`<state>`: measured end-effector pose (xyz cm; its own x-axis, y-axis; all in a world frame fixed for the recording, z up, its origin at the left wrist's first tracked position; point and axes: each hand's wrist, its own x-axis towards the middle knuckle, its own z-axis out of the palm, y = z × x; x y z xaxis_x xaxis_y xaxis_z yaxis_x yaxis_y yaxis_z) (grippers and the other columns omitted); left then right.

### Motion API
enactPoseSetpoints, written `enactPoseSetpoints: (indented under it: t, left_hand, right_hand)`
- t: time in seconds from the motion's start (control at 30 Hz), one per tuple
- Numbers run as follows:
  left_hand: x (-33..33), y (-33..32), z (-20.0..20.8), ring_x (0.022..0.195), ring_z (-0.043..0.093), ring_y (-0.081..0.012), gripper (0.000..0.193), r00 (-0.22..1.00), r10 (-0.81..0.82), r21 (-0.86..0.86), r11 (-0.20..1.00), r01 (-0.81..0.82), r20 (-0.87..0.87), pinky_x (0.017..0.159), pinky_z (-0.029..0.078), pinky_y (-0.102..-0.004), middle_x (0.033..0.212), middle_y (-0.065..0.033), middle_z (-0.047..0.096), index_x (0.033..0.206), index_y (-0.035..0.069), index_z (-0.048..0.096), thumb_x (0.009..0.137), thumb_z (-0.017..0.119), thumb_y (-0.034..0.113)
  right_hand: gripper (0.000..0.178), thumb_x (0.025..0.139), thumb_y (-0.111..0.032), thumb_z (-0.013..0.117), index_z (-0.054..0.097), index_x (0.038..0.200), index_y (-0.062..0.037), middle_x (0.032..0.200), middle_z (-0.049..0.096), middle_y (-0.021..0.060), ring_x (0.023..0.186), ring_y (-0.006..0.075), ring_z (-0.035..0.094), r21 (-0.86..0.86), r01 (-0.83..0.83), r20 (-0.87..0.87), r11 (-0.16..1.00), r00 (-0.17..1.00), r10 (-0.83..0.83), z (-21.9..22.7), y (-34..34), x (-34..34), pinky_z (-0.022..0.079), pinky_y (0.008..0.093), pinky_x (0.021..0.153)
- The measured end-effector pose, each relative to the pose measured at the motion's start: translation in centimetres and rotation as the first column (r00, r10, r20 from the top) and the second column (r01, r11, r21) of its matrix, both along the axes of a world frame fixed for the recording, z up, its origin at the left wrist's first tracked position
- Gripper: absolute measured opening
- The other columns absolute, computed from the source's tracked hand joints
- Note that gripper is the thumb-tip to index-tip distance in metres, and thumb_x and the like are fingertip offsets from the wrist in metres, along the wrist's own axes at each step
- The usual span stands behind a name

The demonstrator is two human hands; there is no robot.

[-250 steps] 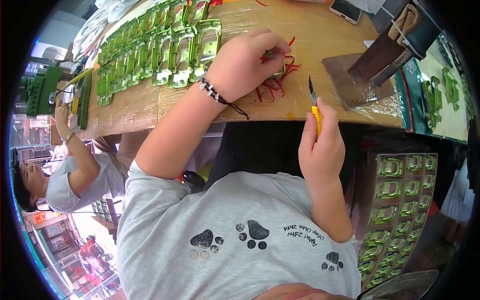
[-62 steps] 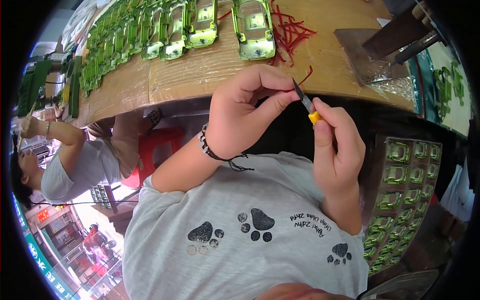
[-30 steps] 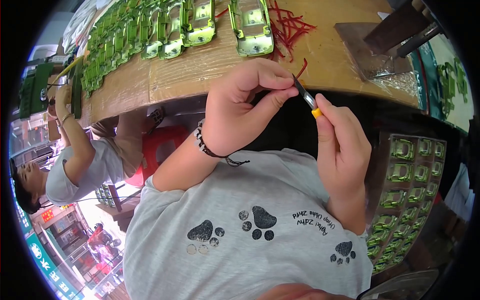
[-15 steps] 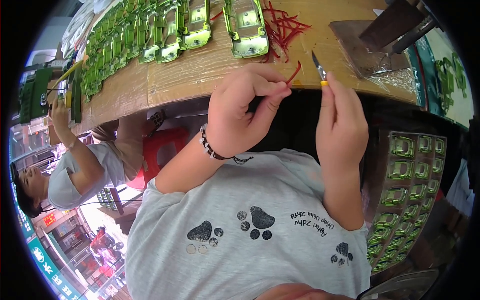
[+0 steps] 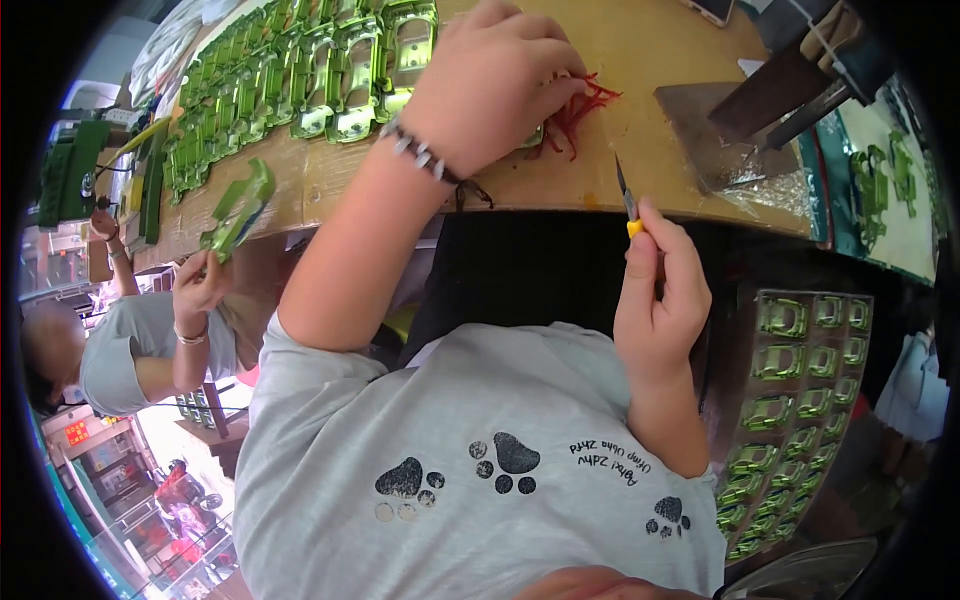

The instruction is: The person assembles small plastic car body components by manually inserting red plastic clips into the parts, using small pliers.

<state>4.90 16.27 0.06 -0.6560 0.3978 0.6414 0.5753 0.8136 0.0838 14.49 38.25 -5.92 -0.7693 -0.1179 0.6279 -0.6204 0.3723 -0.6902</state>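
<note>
My left hand (image 5: 505,90) reaches over the table with its back toward me. It covers most of a green plastic frame, whose edge (image 5: 537,137) shows beneath the wrist side. Its thumb and forefinger reach the pile of thin red strips (image 5: 570,125); the other fingertips are hidden, so whether it grips anything is unclear. Nearer to me, my right hand (image 5: 665,290) is closed around a small craft knife (image 5: 630,205) with a yellow collar. The slim blade points away from me, over the table's near edge, apart from the strips.
Rows of green plastic frames (image 5: 270,80) cover the table's left side. A dark metal stand (image 5: 725,135) stands at the right, beside crumpled clear film. A tray of green frames (image 5: 750,400) is low at my right. At the left, a person holds a green part (image 5: 240,210).
My left hand has moved away from me to the strip pile; the red strip it pinched is no longer visible in it. My right hand and knife have moved slightly toward me.
</note>
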Motion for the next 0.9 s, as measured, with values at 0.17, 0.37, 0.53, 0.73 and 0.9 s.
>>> enactPoseSetpoints:
  t: [0.17,0.37,0.53,0.73,0.9]
  left_hand:
    - [0.4,0.0,-0.8,0.111,0.057,-0.0317,0.024,0.994,0.056,-0.109,0.993,-0.045,0.098,0.094,0.05,-0.0413,0.117,-0.0073,0.067,0.108,0.013,0.076,0.087,0.074,0.025]
    - [2.8,-0.8,-3.5,0.125,0.047,-0.0403,0.073,0.911,0.395,0.088,0.91,-0.406,0.117,0.105,0.036,-0.0517,0.14,-0.0144,0.052,0.139,0.013,0.056,0.075,0.082,0.04]
    - [2.2,-0.5,-4.1,0.126,0.048,-0.0395,0.085,0.922,0.37,0.245,0.889,-0.388,0.115,0.105,0.037,-0.0509,0.142,-0.0207,0.05,0.147,0.007,0.045,0.074,0.079,0.034]
    - [2.0,-0.6,-4.5,0.124,0.051,-0.037,0.085,0.927,0.346,0.317,0.872,-0.374,0.141,0.102,0.039,-0.048,0.145,-0.021,0.049,0.147,0.0,0.04,0.074,0.075,0.026]
    - [2.3,-1.7,-4.9,0.129,0.047,-0.0393,0.085,0.938,0.293,0.39,0.855,-0.343,0.183,0.108,0.036,-0.0505,0.146,-0.022,0.047,0.147,-0.002,0.039,0.074,0.075,0.025]
  right_hand:
    - [0.025,0.099,0.0,0.06,0.061,0.123,0.0061,0.098,0.067,0.0143,0.084,0.0222,0.068,-0.126,-0.013,0.288,0.992,0.956,0.049,0.8,0.3,0.1,0.054,0.0281,0.077]
    - [0.052,0.09,0.007,0.058,0.049,0.141,0.003,0.117,0.054,0.0198,0.102,0.0328,0.062,0.183,-0.026,0.0,0.983,1.0,0.026,5.0,-3.8,-8.0,0.052,0.0366,0.09]
    - [0.045,0.085,0.001,0.059,0.06,0.13,0.0004,0.124,0.058,0.0198,0.111,0.0424,0.059,0.613,0.116,-0.011,0.781,0.99,-0.139,6.7,-9.6,-17.2,0.051,0.0466,0.096]
    - [0.025,0.085,-0.013,0.067,0.075,0.107,-0.0036,0.112,0.068,0.0184,0.107,0.0396,0.064,0.681,0.289,-0.205,0.673,0.957,-0.203,5.7,-13.1,-24.1,0.051,0.0472,0.096]
    - [0.022,0.084,-0.02,0.073,0.077,0.101,-0.0063,0.106,0.071,0.02,0.102,0.0368,0.067,0.656,0.07,0.068,0.751,0.986,-0.151,5.7,-11.6,-20.3,0.052,0.0456,0.094]
